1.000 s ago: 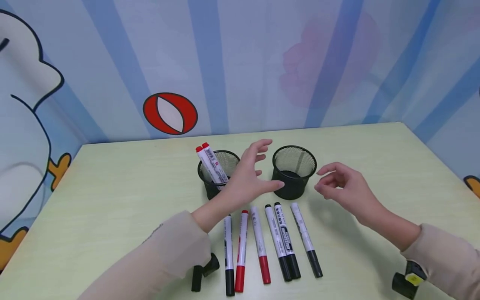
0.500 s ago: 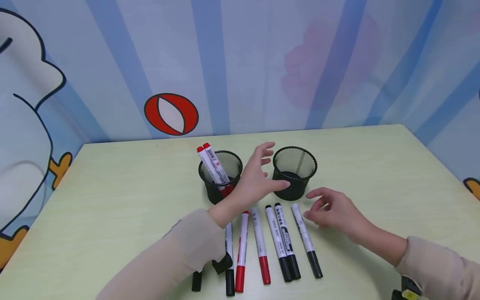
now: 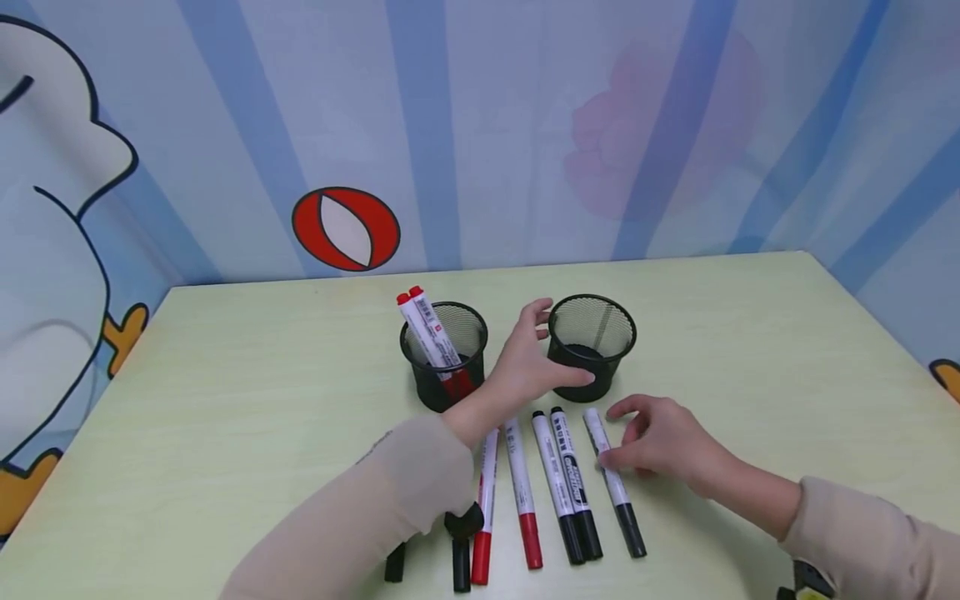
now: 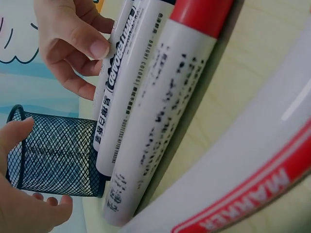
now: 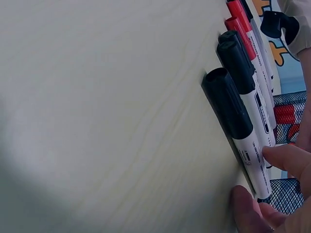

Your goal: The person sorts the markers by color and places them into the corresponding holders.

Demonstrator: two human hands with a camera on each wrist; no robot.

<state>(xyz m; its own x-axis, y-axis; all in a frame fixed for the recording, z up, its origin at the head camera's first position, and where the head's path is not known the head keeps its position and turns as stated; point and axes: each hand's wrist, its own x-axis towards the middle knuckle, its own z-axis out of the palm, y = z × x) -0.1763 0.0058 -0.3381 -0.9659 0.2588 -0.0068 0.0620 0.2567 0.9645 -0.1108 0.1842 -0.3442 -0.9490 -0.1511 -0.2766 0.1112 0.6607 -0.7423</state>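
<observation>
My left hand [image 3: 528,362] spreads around the right black mesh pen cup [image 3: 609,371], thumb across its front and fingers at its left rim. Whether they press it, I cannot tell. My right hand [image 3: 663,442] is at the rightmost whiteboard marker [image 3: 617,490], white with a black cap. Its thumb lies over the marker's barrel and the other fingers sit by the white end; in the right wrist view, thumb and fingers [image 5: 245,199] straddle that end without a plain pinch. Two red-ended markers [image 3: 433,333] lean in the left mesh pen cup [image 3: 427,387].
Left of the rightmost marker lie two black-capped markers [image 3: 561,492] side by side, then red-capped markers [image 3: 527,533]. Further black caps [image 3: 393,564] show partly under the left sleeve [image 3: 420,479]. Behind the pale table [image 3: 285,375] rises a printed blue wall [image 3: 495,125].
My left hand has shifted right and slightly down, closer around the right pen cup. My right hand has come down and left from beside that cup to the rightmost marker.
</observation>
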